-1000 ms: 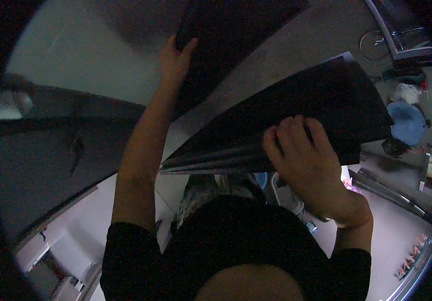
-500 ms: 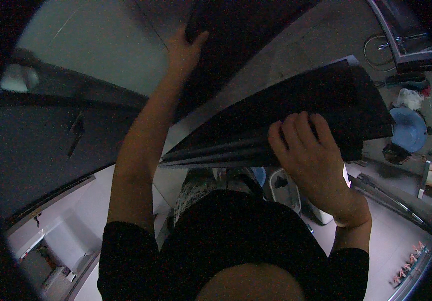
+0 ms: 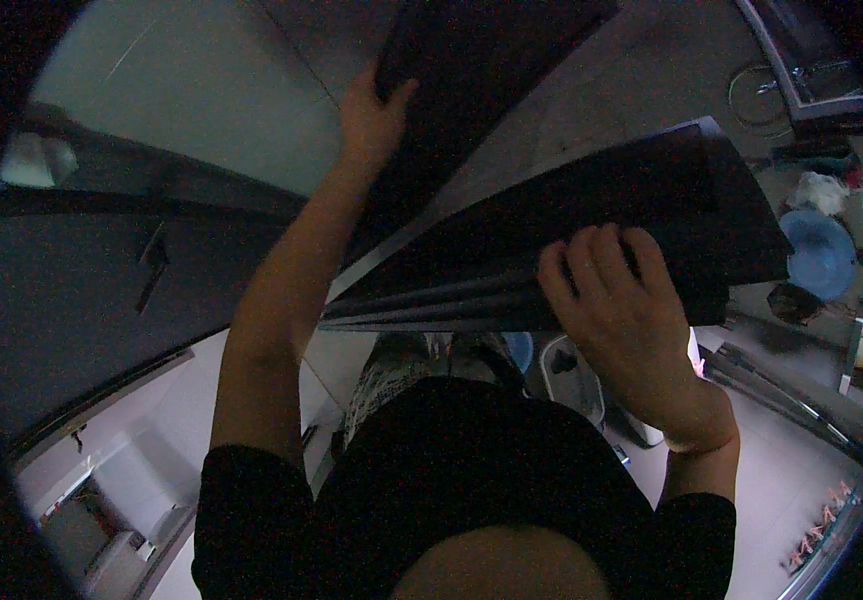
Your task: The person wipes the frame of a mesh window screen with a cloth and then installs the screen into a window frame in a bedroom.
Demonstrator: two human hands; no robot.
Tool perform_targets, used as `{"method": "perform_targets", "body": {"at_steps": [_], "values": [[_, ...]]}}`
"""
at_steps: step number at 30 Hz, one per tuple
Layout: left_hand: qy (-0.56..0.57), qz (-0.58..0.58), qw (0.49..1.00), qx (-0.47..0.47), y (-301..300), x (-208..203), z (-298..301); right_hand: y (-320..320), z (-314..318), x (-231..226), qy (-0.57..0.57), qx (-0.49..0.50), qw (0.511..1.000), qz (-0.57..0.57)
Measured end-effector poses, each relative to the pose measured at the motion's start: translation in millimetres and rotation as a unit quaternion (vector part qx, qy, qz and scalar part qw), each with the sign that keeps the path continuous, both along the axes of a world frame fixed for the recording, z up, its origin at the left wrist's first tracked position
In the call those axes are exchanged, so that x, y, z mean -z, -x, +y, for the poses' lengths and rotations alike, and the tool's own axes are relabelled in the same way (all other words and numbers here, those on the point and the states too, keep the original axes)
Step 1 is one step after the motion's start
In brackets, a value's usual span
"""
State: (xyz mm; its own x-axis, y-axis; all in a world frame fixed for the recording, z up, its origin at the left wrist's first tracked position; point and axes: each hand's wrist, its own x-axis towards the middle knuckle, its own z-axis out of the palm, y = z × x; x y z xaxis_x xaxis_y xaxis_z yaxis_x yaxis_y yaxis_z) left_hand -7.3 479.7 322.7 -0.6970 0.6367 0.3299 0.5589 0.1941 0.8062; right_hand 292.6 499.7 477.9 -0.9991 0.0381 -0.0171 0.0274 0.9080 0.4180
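A large black sheet folded into several long layers (image 3: pixel 641 190) spreads in front of my body, its layers narrowing to a point on the left. My right hand (image 3: pixel 616 290) is closed over its near edge, fingers curled on top and the thumb hidden. Farther off, my left arm reaches up to another broad black panel (image 3: pixel 471 90). There my left hand (image 3: pixel 373 118) grips the panel's left edge, thumb stretched over the front and most fingers out of sight. Dim light hides whether the panel and the folded sheet are joined.
Left of me stands a dark door (image 3: pixel 71 290) with a handle (image 3: pixel 153 268). At right are a blue basin (image 3: pixel 819 255), a white plastic bag (image 3: pixel 819 193) and a shower hose (image 3: pixel 736 100). A pale-rimmed bin (image 3: pixel 599 405) sits below my right hand. Pink clips (image 3: pixel 821 530) line the lower right.
The far panel's right edge has shifted a little left, and my left hand has dropped slightly with it. My right hand keeps its hold on the folded sheet, almost unmoved.
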Motion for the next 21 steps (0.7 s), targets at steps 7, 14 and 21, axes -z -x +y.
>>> {"method": "perform_targets", "body": {"at_steps": [7,14,21], "values": [[-0.008,-0.03,1.0,0.005,-7,15,2,2,8,-1,-0.016,0.012,1.0,-0.001],[-0.012,0.023,0.999,0.039,-10,4,10,5,12,-2,-0.01,0.028,0.999,0.012],[0.048,-0.02,0.998,0.03,1,17,17,7,16,-2,-0.022,0.02,0.999,0.02]]}}
